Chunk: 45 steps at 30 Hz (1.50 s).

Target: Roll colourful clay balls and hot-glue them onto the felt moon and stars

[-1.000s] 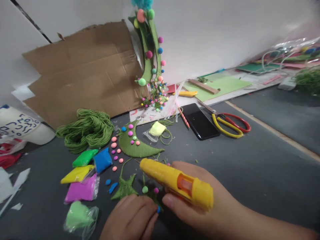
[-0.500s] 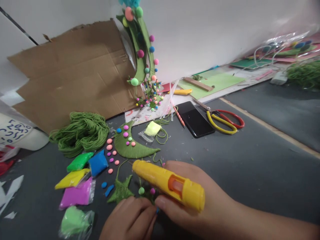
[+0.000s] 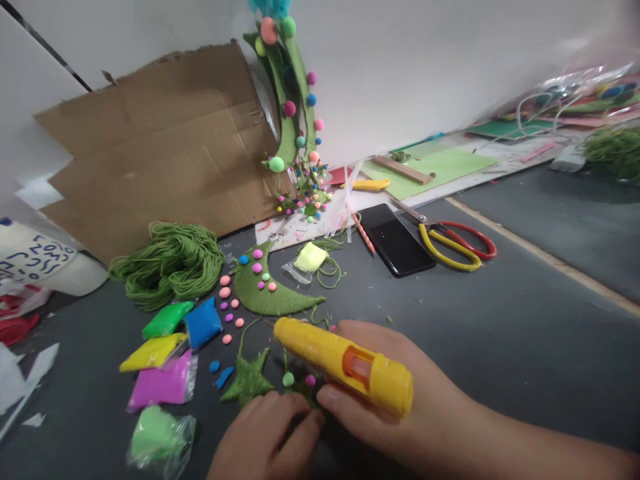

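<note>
Decorating seems underway, left hand (image 3: 270, 432) curled by a yarn-wrapped star (image 3: 250, 377), hold unclear, right hand (image 3: 395, 432) clasping a yellow-barrelled tool (image 3: 315, 347) needing steady aim next.

The yellow tool (image 3: 320, 350), a barrel with an orange-lined window near its rear end, slants in the right hand (image 3: 425, 390), its narrow end aimed left and away. The yarn-wrapped green star (image 3: 250, 376) lies on the counter (image 3: 500, 333), partly covered by the left hand (image 3: 263, 433). Beside it, a dark green piece (image 3: 301, 389) is mostly hidden, near a pale green ball (image 3: 288, 379) and a purple ball (image 3: 311, 381).
</note>
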{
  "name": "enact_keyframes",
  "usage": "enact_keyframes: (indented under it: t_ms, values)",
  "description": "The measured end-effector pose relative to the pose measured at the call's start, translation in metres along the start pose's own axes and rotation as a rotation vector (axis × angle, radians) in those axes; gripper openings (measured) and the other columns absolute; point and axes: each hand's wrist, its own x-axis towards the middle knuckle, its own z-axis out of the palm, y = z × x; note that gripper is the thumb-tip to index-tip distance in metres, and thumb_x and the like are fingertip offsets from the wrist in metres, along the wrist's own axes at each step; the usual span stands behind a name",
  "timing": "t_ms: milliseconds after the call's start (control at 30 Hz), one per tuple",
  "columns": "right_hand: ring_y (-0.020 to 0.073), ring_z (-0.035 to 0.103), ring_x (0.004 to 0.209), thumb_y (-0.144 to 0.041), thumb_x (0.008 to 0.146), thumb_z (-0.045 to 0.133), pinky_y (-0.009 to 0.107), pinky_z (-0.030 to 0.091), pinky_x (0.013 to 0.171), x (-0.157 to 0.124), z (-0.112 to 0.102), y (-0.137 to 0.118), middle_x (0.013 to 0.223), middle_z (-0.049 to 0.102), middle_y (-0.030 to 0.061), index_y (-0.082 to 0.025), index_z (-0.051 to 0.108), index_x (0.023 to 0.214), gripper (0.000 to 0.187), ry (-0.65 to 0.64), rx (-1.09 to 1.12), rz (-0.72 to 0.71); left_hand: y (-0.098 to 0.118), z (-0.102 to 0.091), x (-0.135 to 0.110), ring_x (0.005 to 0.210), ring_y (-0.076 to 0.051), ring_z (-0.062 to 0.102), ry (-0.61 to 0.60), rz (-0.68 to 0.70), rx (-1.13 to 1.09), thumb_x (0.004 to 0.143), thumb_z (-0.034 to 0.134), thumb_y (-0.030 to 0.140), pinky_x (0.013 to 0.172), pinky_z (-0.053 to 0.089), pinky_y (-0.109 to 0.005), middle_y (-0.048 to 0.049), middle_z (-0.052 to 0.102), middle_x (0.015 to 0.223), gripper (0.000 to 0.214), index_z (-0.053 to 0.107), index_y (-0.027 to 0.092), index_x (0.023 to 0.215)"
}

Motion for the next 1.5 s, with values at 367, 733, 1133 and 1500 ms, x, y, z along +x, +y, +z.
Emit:
enact_keyframes:
  t_ms: [367,733,1133,1500]
  values:
    - [0.0122,0.047,0.059,-0.025,0.076,0.06,0.023,0.039,0.054,-0.003,0.0,0.003,0.067,0.05,-0.0033,-0.021,0.044,0.067,0.019,-0.002,-0.009,-0.032,0.0,-0.001,0.0,0.058,-0.014,0.062,-0.003,0.014,0.001,0.078,0.056,0.014,0.051,0.047,-0.024,-0.0013,0.068,0.071,0.017,0.062,0.02,0.093]
    - [0.0128,0.047,0.059,-0.025,0.076,0.059,0.024,0.039,0.054,-0.002,-0.001,0.001,0.068,0.05,-0.0028,-0.021,0.042,0.067,0.02,-0.001,0.003,-0.019,0.001,-0.001,0.006,0.061,-0.015,0.064,-0.027,0.016,0.021,0.078,0.056,0.016,0.052,0.049,-0.025,-0.0032,0.069,0.073,0.014,0.062,0.019,0.091]
    - [0.014,0.048,0.06,-0.028,0.076,0.058,0.026,0.038,0.057,-0.002,0.001,0.005,0.069,0.052,-0.0018,-0.021,0.044,0.066,0.018,-0.01,-0.002,-0.025,0.004,0.0,0.01,0.053,-0.013,0.061,0.138,-0.042,-0.001,0.084,0.046,0.014,0.046,0.048,-0.023,0.0012,0.065,0.066,0.017,0.061,0.021,0.083]
    - [0.0119,0.044,0.056,-0.027,0.076,0.057,0.024,0.037,0.052,0.001,0.0,0.003,0.064,0.047,-0.0041,-0.022,0.04,0.064,0.022,0.006,0.068,-0.012,-0.003,-0.01,0.002,0.067,-0.011,0.064,0.168,-0.054,-0.107,0.087,0.05,0.015,0.061,0.053,-0.02,-0.0027,0.069,0.079,0.016,0.062,0.017,0.097]
